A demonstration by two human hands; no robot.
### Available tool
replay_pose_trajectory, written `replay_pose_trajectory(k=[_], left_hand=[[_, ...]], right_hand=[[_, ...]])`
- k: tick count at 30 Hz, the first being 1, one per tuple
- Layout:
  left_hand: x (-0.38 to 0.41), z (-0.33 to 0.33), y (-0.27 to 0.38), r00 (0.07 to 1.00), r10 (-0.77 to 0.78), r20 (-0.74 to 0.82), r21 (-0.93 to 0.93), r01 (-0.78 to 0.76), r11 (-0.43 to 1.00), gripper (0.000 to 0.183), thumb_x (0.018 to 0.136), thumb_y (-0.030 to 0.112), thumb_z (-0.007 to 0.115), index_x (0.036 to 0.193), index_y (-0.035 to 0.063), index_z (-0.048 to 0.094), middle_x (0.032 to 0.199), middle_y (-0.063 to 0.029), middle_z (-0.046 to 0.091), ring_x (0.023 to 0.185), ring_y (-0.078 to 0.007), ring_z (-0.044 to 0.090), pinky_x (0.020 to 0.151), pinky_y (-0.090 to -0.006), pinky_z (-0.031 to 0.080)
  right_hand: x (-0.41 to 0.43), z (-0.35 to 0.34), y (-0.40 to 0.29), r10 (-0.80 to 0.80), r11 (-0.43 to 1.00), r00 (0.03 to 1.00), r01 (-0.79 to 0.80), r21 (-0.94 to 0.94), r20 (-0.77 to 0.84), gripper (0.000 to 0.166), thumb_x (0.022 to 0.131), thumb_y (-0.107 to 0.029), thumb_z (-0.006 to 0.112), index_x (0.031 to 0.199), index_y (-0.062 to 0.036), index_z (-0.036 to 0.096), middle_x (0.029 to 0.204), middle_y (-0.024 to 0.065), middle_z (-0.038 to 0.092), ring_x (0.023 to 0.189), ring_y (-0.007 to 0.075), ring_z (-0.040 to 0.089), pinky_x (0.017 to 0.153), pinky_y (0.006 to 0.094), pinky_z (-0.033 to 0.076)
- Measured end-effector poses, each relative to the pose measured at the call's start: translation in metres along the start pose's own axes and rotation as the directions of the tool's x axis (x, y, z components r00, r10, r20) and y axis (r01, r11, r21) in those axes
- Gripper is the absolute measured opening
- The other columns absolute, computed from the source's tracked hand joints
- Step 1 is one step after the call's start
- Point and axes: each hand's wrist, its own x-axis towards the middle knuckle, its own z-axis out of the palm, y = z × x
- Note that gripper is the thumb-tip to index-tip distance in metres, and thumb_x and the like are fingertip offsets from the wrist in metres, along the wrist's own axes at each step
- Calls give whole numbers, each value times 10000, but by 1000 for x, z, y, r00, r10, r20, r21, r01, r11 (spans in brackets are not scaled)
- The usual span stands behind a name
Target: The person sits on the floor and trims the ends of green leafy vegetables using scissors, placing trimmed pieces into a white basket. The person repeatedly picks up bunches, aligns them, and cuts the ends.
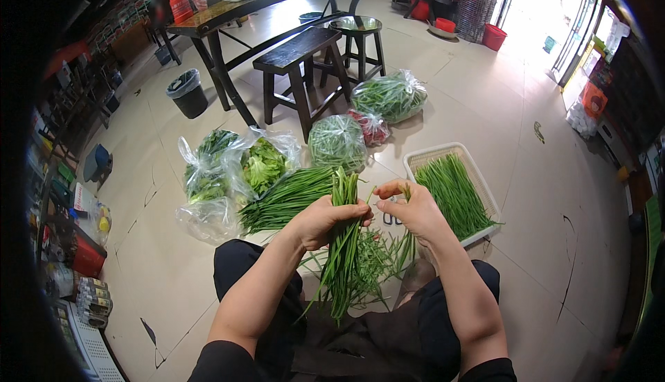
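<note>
A bunch of garlic chives (340,257) is gripped in my left hand (327,218), its cut ends up and its leaf tips hanging over my lap. My right hand (415,210), just to the right, pinches a few loose chive stalks (408,249) that dangle below it. Between my feet lies a heap of chive scraps (376,265). Partly hidden behind my right hand, dark-handled scissors (388,218) rest on the floor. More chives (293,192) are spread beyond my left hand. Another batch of chives (452,192) fills a white plastic basket (492,203) at right.
Ahead sit bags of leafy greens (208,166), lettuce (264,166), green beans (337,143), red peppers (375,131) and more greens (389,96). A wooden bench (298,52), a round stool (358,26) and a table (202,21) stand behind. A lined bin (188,96) is at left.
</note>
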Motion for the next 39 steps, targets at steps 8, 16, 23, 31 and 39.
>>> replay_pose_trajectory(k=[8,16,23,31,39], left_hand=[[3,-1,-4,1000,15,-13,-48,-16,999,187,846,167,686,945,30,607,895,-64,636,838,-140,610,729,-268,493],[4,7,-10,999,27,-17,-41,-28,999,237,841,182,700,1010,45,607,909,-36,633,883,-150,616,763,-293,500],[5,8,-7,996,-58,-70,-51,54,997,192,826,162,718,935,51,604,899,-39,634,849,-145,622,731,-292,507],[8,11,-18,997,-43,-57,94,48,994,230,820,113,705,996,35,578,833,-9,590,708,-96,563,632,-248,460],[5,8,-12,997,-64,-47,-82,60,995,266,905,250,614,1045,24,611,944,-84,664,830,-162,637,720,-299,523]], right_hand=[[3,0,-5,212,919,976,-218,329,55,244,882,-203,652,1024,-8,615,798,-17,555,560,23,369,496,182,294],[0,12,-7,174,956,977,-198,217,123,202,884,-265,636,844,-67,619,712,-33,548,616,49,416,593,228,371],[11,2,15,37,907,984,41,419,-177,265,998,-272,435,810,-92,484,627,-14,449,555,86,415,563,242,370],[-4,25,-11,78,994,996,-75,81,-40,181,906,-221,616,890,-57,541,700,-41,483,588,35,400,540,213,347],[3,13,-3,137,928,990,-113,354,-43,140,895,-185,625,852,-83,540,638,-47,453,465,19,314,428,185,255]])
